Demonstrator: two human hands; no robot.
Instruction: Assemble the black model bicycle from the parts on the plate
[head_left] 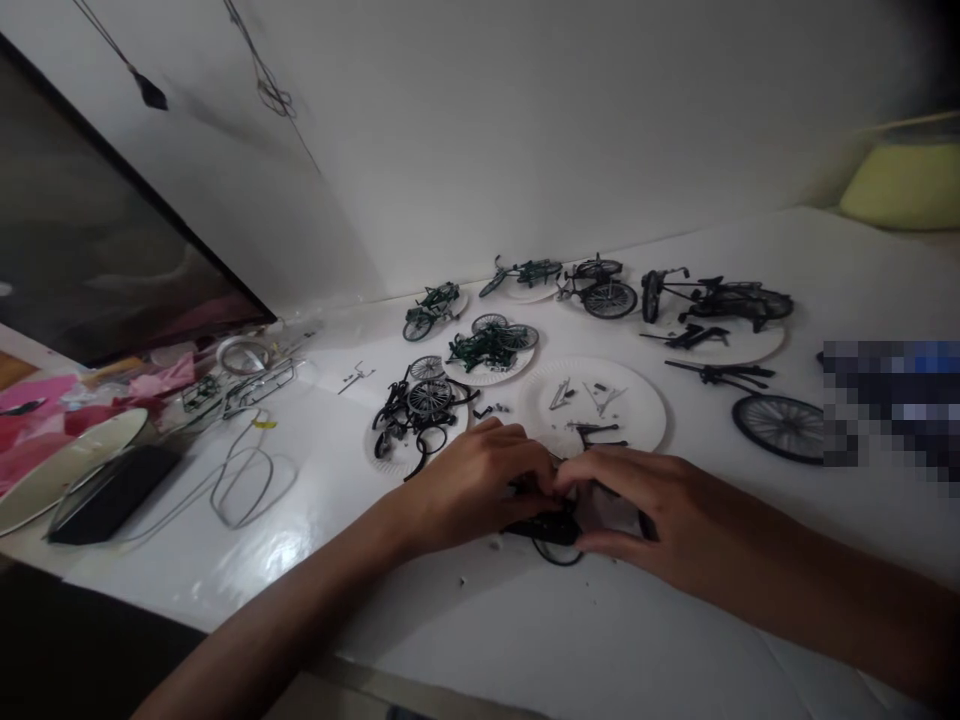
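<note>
My left hand (495,475) and my right hand (641,490) meet over the front of the white table. Both have bent fingers closed around a dark model bicycle part (546,527), which they largely hide. Below it shows the curved rim of a small wheel (559,560). Just beyond my hands lies a paper plate (645,400) with small grey and black bicycle parts on it. Left of that plate, black model bicycle pieces (427,398) with spoked wheels fill another plate. Green model bicycle parts (487,345) lie on a plate farther back.
More model bicycles, one black (600,290), stand or lie along the wall. A loose wheel (780,425) is at the right. To the left are a coiled cable (244,490), a black box (112,495), an oval dish (82,465) and a dark screen (97,220).
</note>
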